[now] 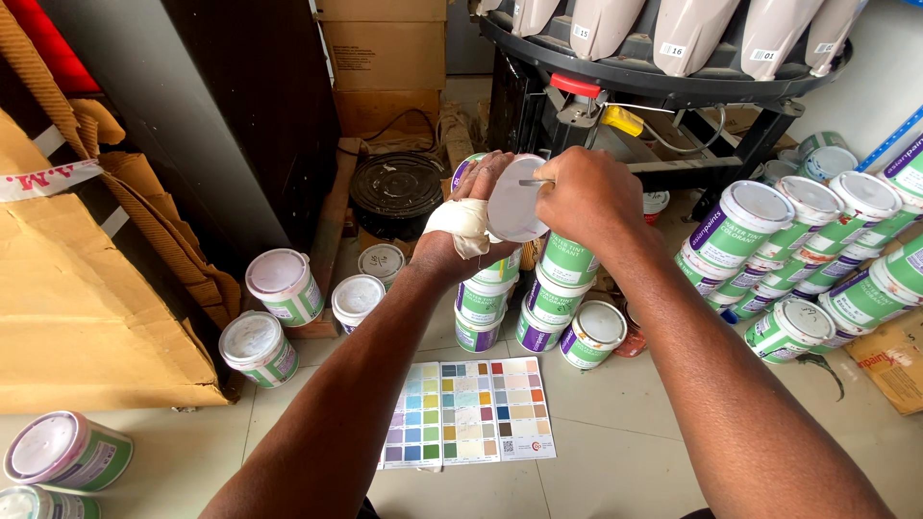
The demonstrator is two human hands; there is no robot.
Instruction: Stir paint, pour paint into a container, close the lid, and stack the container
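Note:
My left hand (469, 216), with a white cloth wrapped over its thumb side, holds a small paint can with a white lid (514, 200) tipped so the lid faces me. My right hand (588, 197) is closed on a thin metal tool (535, 182) whose tip rests at the lid's upper rim. Both hands are raised above two short stacks of small green-and-white cans (524, 293) standing on the floor.
A colour swatch card (468, 411) lies on the tile floor in front of me. More cans lean in rows at the right (808, 240) and stand at the left (282, 284). A tinting machine (663, 58) rises behind; cardboard (87, 298) fills the left.

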